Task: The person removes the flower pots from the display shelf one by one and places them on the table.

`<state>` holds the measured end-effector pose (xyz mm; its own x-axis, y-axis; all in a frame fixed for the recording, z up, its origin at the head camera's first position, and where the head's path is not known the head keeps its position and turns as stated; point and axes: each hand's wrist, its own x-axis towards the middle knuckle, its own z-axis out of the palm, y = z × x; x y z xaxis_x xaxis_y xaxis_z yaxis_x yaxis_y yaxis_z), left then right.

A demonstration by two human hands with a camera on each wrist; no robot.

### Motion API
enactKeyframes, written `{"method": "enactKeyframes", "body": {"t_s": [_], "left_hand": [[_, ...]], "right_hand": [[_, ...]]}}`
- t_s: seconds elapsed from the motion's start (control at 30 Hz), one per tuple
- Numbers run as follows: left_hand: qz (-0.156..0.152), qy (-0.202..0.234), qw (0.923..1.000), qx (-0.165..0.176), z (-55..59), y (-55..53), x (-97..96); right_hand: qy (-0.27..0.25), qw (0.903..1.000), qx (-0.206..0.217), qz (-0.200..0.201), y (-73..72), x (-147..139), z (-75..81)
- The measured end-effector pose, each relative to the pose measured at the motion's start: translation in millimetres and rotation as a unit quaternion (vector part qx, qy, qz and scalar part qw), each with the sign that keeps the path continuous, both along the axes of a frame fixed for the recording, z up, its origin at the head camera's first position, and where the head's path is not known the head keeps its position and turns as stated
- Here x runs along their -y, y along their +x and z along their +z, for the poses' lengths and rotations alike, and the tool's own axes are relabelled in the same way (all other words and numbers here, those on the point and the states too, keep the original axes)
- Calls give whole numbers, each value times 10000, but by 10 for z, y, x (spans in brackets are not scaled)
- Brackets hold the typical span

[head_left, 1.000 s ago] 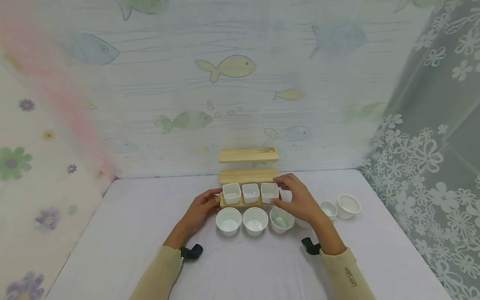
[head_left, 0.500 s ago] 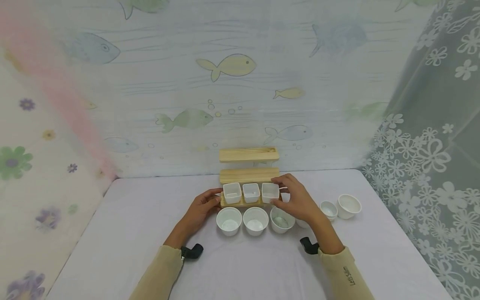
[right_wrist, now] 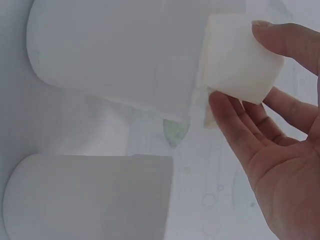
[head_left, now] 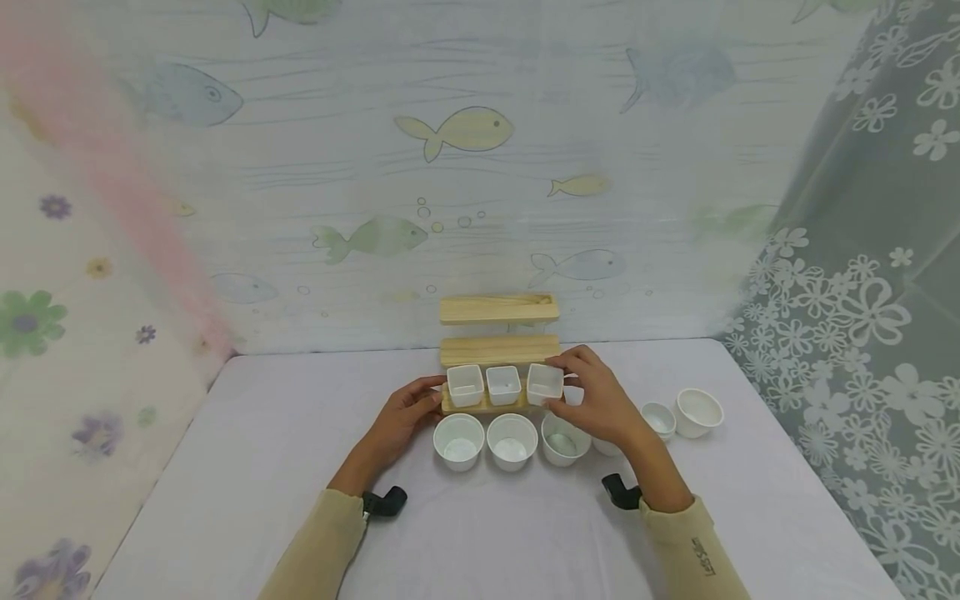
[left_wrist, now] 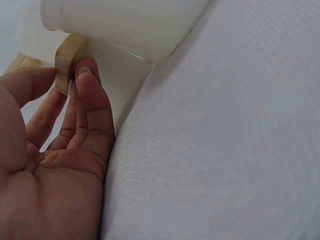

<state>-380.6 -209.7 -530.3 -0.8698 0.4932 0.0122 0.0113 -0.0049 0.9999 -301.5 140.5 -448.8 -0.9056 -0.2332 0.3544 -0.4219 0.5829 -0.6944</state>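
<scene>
In the head view a tiered wooden stand [head_left: 498,352] stands at the back of the table. Three small square white cups sit in a row along its lowest board: a left cup [head_left: 465,385], a middle cup [head_left: 503,385] and a right cup [head_left: 545,383]. My left hand [head_left: 402,414] pinches the left end of that board [left_wrist: 67,62] between thumb and fingers. The right cup is between the thumb and fingers of my right hand [head_left: 596,402], which grips it by its outer side. It overhangs the board's right end, which my fingers partly hide.
Round white bowls line up before the stand: a left one [head_left: 458,442], a middle one [head_left: 512,442] and a right one [head_left: 564,439]. Another lies partly under my right wrist. Farther right are a small bowl [head_left: 659,420] and a larger bowl [head_left: 698,412].
The right square cup has shifted slightly to the right in my right hand, widening its gap from the middle cup. My left hand keeps its place on the board.
</scene>
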Motion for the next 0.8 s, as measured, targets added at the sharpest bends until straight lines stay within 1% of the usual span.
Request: {"method": "enactKeyframes", "body": {"t_s": [0.3, 0.47, 0.6, 0.8], "left_hand": [[-64, -56, 10000, 13, 22, -112, 18], [-23, -34, 10000, 27, 32, -70, 1], [-9, 3, 10000, 5, 38, -38, -7], [0, -10, 10000, -54, 17, -1, -9]], "right_hand": [[-2, 10000, -10, -7, 34, 102, 123], [38, 9999, -73, 85, 104, 136, 182], [-2, 9998, -19, 220, 144, 161, 209], [65, 9995, -13, 307, 194, 172, 230]]}}
